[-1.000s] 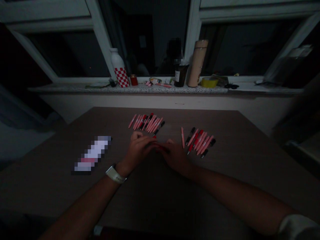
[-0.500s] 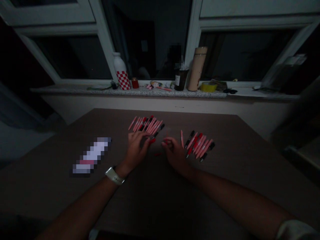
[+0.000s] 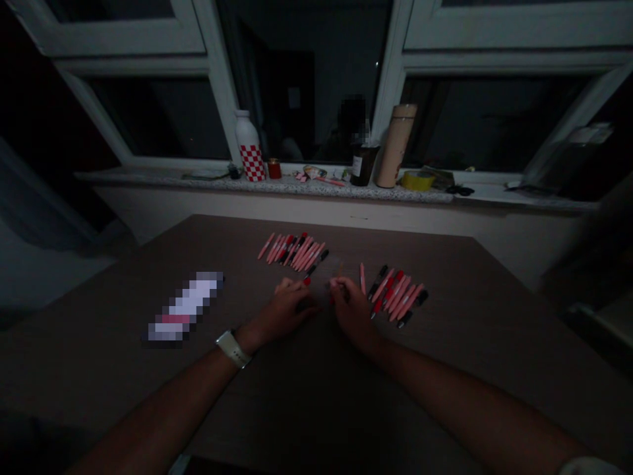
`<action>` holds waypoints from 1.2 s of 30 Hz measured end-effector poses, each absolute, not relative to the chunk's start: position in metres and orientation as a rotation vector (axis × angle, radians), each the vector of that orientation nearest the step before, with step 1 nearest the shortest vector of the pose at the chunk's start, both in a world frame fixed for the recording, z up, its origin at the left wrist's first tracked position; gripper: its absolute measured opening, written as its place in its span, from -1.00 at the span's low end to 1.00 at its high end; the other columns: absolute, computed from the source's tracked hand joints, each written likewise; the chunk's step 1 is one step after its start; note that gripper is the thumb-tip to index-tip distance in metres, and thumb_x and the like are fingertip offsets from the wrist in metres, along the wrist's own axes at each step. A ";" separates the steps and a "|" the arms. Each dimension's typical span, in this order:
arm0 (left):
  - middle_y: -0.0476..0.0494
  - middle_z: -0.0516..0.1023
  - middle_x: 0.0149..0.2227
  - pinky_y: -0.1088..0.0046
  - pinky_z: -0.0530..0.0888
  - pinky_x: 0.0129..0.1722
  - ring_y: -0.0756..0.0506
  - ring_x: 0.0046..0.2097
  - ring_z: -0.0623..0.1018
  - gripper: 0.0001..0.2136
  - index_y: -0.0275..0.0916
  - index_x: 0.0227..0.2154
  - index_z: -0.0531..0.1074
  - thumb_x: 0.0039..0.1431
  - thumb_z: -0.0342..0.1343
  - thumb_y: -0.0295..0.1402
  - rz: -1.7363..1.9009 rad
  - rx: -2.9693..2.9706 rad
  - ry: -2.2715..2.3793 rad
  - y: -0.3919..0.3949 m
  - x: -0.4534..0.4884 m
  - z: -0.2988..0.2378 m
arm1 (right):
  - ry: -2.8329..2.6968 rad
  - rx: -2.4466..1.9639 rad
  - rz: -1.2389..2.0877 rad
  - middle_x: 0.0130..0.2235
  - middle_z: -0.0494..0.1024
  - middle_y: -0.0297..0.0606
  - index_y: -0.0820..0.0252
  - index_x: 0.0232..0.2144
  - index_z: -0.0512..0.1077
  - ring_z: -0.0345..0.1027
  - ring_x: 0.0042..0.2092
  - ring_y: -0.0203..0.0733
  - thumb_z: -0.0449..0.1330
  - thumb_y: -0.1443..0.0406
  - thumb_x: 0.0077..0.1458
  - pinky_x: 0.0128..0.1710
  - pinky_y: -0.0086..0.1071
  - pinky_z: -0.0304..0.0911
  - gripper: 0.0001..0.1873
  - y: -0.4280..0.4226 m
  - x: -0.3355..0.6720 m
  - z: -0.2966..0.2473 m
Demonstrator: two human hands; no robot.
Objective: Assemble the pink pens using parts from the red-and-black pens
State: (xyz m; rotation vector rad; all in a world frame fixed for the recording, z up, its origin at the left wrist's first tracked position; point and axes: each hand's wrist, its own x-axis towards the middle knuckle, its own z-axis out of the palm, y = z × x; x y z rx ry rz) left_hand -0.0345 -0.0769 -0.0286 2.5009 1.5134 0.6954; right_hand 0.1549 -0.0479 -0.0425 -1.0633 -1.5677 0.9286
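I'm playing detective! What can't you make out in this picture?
All in the head view:
Red thing: the right hand hides its shape.
Left hand: its back hides the palm.
Pens: any writing is too small and dark.
Pale oblong: blocky pixels cover it.
Right sleeve: cut off by the bottom edge.

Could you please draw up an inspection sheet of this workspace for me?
Surface: brown table, dimly lit.
Job's things: left pens and right pens, two groups, each mixing pink, red and black.
Clutter: pixelated object, on the table's left side.
Hands: left hand open, near the left pens; right hand at a red item, too dark to tell if gripped.
Cables: nothing seen.
Surroundings: windows above a sill bearing, among others, a bottle, flask and yellow roll.
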 end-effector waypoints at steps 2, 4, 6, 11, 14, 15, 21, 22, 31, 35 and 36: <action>-0.12 0.48 -0.14 0.29 0.30 -0.10 -0.16 -0.09 0.37 -0.88 -0.18 -0.26 0.48 0.24 0.17 -0.26 0.698 2.514 1.520 -0.077 -0.034 -0.029 | -1.586 -1.065 0.953 -0.46 0.46 -0.34 0.14 -0.34 0.43 0.35 -0.41 -0.21 0.02 0.05 0.26 -0.41 -0.40 0.23 -0.65 -0.048 0.155 -0.042; -0.12 0.49 -0.15 0.29 0.29 -0.11 -0.17 -0.08 0.37 -0.88 -0.19 -0.25 0.48 0.26 0.15 -0.26 0.706 2.516 1.559 -0.077 -0.035 -0.029 | -1.606 -1.071 0.952 -0.46 0.48 -0.35 0.15 -0.35 0.44 0.35 -0.42 -0.22 0.03 0.06 0.25 -0.41 -0.40 0.22 -0.66 -0.049 0.155 -0.042; -0.11 0.51 -0.17 0.28 0.28 -0.14 -0.17 -0.10 0.37 -0.87 -0.19 -0.24 0.46 0.30 0.10 -0.26 0.742 2.487 1.613 -0.076 -0.036 -0.028 | -1.641 -1.071 0.946 -0.44 0.51 -0.34 0.15 -0.35 0.45 0.37 -0.41 -0.21 0.06 0.05 0.25 -0.39 -0.39 0.23 -0.67 -0.049 0.155 -0.043; -0.09 0.54 -0.20 0.28 0.30 -0.14 -0.16 -0.12 0.40 -0.89 -0.16 -0.22 0.47 0.29 0.12 -0.27 0.915 2.443 1.597 -0.073 -0.038 -0.024 | -1.737 -1.047 0.920 -0.39 0.55 -0.33 0.13 -0.29 0.50 0.42 -0.37 -0.20 0.08 0.05 0.24 -0.34 -0.37 0.25 -0.67 -0.049 0.156 -0.044; -0.06 0.55 -0.22 0.29 0.32 -0.13 -0.16 -0.12 0.41 -0.91 -0.13 -0.21 0.49 0.25 0.17 -0.29 0.963 2.463 1.534 -0.074 -0.037 -0.022 | -1.796 -1.045 0.918 -0.38 0.57 -0.32 0.14 -0.29 0.53 0.42 -0.36 -0.21 0.10 0.07 0.24 -0.34 -0.38 0.24 -0.68 -0.050 0.156 -0.042; -0.06 0.55 -0.22 0.30 0.32 -0.13 -0.15 -0.12 0.41 -0.90 -0.12 -0.21 0.49 0.24 0.19 -0.29 0.978 2.462 1.523 -0.075 -0.037 -0.022 | -1.815 -1.037 0.932 -0.38 0.57 -0.32 0.14 -0.29 0.53 0.42 -0.36 -0.21 0.11 0.07 0.24 -0.34 -0.38 0.24 -0.68 -0.050 0.156 -0.042; -0.08 0.55 -0.22 0.31 0.37 -0.14 -0.15 -0.12 0.43 -0.91 -0.13 -0.24 0.51 0.22 0.21 -0.29 1.050 2.424 1.537 -0.075 -0.038 -0.022 | -1.843 -1.010 0.972 -0.42 0.55 -0.35 0.14 -0.29 0.54 0.41 -0.38 -0.23 0.11 0.09 0.25 -0.37 -0.40 0.23 -0.69 -0.051 0.155 -0.041; -0.08 0.55 -0.23 0.31 0.38 -0.14 -0.15 -0.12 0.44 -0.91 -0.13 -0.25 0.50 0.22 0.21 -0.28 1.070 2.414 1.530 -0.074 -0.038 -0.023 | -1.847 -1.011 0.972 -0.43 0.54 -0.35 0.15 -0.29 0.54 0.41 -0.39 -0.23 0.11 0.09 0.25 -0.37 -0.40 0.22 -0.69 -0.051 0.155 -0.041; -0.02 0.50 -0.40 0.49 0.32 -0.45 -0.03 -0.41 0.45 -0.80 -0.22 -0.28 0.45 0.21 0.20 -0.18 0.725 2.302 1.366 -0.084 -0.040 -0.003 | -1.696 -1.081 0.994 -0.44 0.51 -0.36 0.17 -0.34 0.49 0.38 -0.39 -0.23 0.12 0.08 0.22 -0.38 -0.40 0.20 -0.69 -0.050 0.155 -0.042; 0.00 0.42 -0.54 0.50 0.23 -0.52 0.00 -0.50 0.40 -0.63 -0.24 -0.55 0.41 0.11 0.24 -0.04 0.378 2.439 1.243 -0.093 -0.046 0.007 | -1.665 -1.103 0.979 -0.47 0.49 -0.36 0.18 -0.36 0.48 0.37 -0.42 -0.22 0.11 0.05 0.23 -0.41 -0.39 0.19 -0.66 -0.050 0.155 -0.040; 0.00 0.42 -0.54 0.50 0.22 -0.52 -0.01 -0.49 0.40 -0.62 -0.24 -0.58 0.41 0.08 0.25 -0.02 0.330 2.457 1.243 -0.095 -0.047 0.008 | -1.666 -1.105 0.978 -0.47 0.48 -0.36 0.18 -0.36 0.48 0.36 -0.42 -0.22 0.10 0.05 0.23 -0.42 -0.39 0.19 -0.66 -0.051 0.155 -0.040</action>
